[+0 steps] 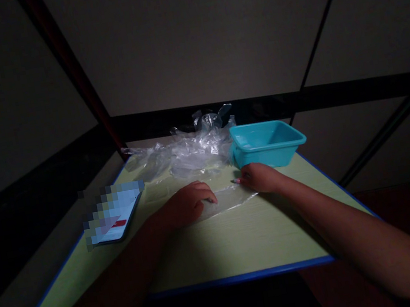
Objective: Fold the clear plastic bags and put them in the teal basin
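A clear plastic bag lies flat on the table between my hands. My left hand is on its left part, fingers curled down, and whether they pinch the plastic is hidden. At the bag's right end, my right hand is closed on a small thin item with a pink part and a dark tip, too small to name. Behind the hands is a heap of crumpled clear plastic bags. A turquoise basin stands just beyond my right hand, its inside partly visible.
The pale yellow-green table has a blue edge. A phone with its screen lit is at the left, partly blurred out. A wall with dark strips rises behind the table.
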Tool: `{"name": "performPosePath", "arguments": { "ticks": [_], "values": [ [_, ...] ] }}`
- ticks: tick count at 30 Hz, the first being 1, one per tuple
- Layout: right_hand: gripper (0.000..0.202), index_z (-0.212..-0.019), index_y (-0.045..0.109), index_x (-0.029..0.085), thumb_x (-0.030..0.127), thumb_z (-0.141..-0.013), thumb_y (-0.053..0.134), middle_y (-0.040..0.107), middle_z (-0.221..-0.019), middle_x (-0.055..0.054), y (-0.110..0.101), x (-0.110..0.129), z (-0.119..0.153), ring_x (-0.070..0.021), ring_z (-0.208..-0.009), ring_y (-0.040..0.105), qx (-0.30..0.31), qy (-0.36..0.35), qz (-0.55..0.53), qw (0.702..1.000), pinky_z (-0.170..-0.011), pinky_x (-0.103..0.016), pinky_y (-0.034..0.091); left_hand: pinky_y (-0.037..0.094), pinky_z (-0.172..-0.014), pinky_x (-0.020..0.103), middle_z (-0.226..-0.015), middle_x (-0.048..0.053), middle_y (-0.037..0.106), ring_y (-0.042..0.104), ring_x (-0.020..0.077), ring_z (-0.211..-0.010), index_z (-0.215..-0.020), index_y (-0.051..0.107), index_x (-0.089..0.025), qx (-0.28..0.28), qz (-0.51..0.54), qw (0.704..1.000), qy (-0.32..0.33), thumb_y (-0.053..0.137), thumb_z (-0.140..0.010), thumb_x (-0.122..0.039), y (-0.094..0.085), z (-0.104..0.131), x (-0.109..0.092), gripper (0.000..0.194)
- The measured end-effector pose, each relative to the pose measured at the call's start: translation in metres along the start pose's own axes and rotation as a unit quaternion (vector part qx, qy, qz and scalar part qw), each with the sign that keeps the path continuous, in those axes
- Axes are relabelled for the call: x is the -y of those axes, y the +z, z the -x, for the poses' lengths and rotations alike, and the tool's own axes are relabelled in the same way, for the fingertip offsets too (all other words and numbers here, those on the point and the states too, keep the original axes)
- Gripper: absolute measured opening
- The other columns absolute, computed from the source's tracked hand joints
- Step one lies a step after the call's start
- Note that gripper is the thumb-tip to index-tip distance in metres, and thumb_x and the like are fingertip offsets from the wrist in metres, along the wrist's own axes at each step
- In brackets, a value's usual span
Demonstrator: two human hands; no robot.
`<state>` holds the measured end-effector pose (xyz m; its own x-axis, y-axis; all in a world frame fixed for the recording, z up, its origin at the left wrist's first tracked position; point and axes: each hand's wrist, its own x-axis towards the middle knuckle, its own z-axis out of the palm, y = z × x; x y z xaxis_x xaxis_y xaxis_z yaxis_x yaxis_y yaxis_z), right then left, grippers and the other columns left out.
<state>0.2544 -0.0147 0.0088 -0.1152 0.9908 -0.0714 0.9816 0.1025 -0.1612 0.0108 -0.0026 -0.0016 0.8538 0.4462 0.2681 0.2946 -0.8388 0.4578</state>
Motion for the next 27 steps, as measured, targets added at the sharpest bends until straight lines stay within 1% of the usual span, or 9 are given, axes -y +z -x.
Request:
{"name": "performPosePath", "arguments": {
  "ticks": [2,7,12,17,20,22,25,27],
  "values": [
    [0.031,-0.083,0.069,0.015,0.041,-0.086,0.051,0.069,-0.079,-0.009,0.0,-0.001,-0.001,-0.015,-0.064,0.056,-0.001,0.0,-0.002,1.0,-0.051,-0.024,0.028,0.039,-0.088,0.034,-0.094,0.007,0.061,0.053,0.0219,-0.094,-0.09,0.065,-0.018,0.008,0.006,1.0,-0.002,0.04,-0.064,-0.001,0.002,0.0,0.0,0.04],
    [0.032,-0.083,0.069,0.016,0.042,-0.086,0.051,0.068,-0.077,-0.008,0.001,-0.004,-0.003,-0.0142,-0.062,0.054,-0.008,-0.004,-0.009,1.0,-0.051,-0.024,0.027,0.039,-0.087,0.034,-0.092,0.006,0.061,0.053,0.0223,-0.093,-0.089,0.065,-0.019,-0.024,0.029,0.999,-0.014,0.04,-0.062,-0.002,0.001,0.0,-0.002,0.041],
    [0.032,-0.078,0.068,0.015,0.041,-0.086,0.051,0.066,-0.071,-0.006,-0.001,-0.006,-0.004,-0.012,-0.057,0.049,-0.01,-0.017,-0.023,1.0,-0.05,-0.024,0.026,0.04,-0.085,0.033,-0.087,0.005,0.062,0.054,0.0206,-0.089,-0.078,0.065,-0.019,0.007,0.035,0.999,-0.004,0.038,-0.058,0.0,0.001,-0.001,-0.004,0.04],
    [0.032,-0.074,0.065,0.014,0.039,-0.085,0.05,0.061,-0.064,-0.003,-0.004,-0.007,-0.004,-0.0103,-0.053,0.043,-0.019,-0.03,-0.069,0.997,-0.049,-0.023,0.025,0.041,-0.083,0.033,-0.09,0.006,0.062,0.055,0.0204,-0.089,-0.08,0.066,-0.019,0.009,0.033,0.999,-0.012,0.038,-0.058,0.0,0.0,0.0,-0.007,0.041],
    [0.032,-0.069,0.061,0.014,0.04,-0.084,0.05,0.054,-0.057,0.0,-0.005,-0.009,-0.006,-0.0098,-0.052,0.042,-0.029,-0.037,-0.135,0.99,-0.049,-0.023,0.026,0.041,-0.084,0.033,-0.09,0.005,0.063,0.055,0.0204,-0.09,-0.081,0.067,-0.02,0.011,0.031,0.999,-0.009,0.039,-0.059,-0.001,0.0,-0.001,-0.009,0.04],
    [0.035,-0.064,0.056,0.015,0.044,-0.081,0.051,0.048,-0.052,0.003,-0.006,-0.009,-0.006,-0.0089,-0.05,0.039,-0.033,-0.044,-0.198,0.979,-0.049,-0.023,0.025,0.041,-0.084,0.034,-0.09,0.005,0.063,0.055,0.0204,-0.09,-0.083,0.067,-0.02,0.012,0.021,1.0,-0.009,0.038,-0.059,0.0,0.0,-0.001,-0.01,0.042],
    [0.043,-0.057,0.046,0.017,0.056,-0.073,0.055,0.039,-0.049,0.005,-0.008,-0.009,-0.004,-0.0072,-0.047,0.034,-0.028,-0.058,-0.302,0.951,-0.046,-0.021,0.024,0.041,-0.084,0.033,-0.093,0.005,0.063,0.054,0.0202,-0.091,-0.087,0.066,-0.019,0.015,0.012,1.0,-0.005,0.038,-0.058,0.0,0.003,-0.001,-0.01,0.045],
    [0.047,-0.056,0.041,0.018,0.06,-0.069,0.058,0.036,-0.048,0.007,-0.009,-0.007,-0.003,-0.0064,-0.045,0.032,-0.021,-0.06,-0.37,0.927,-0.044,-0.021,0.024,0.041,-0.085,0.033,-0.096,0.005,0.062,0.054,0.02,-0.093,-0.09,0.065,-0.02,0.019,0.013,1.0,0.001,0.038,-0.06,0.0,0.005,-0.001,-0.009,0.045]
  ]
}}
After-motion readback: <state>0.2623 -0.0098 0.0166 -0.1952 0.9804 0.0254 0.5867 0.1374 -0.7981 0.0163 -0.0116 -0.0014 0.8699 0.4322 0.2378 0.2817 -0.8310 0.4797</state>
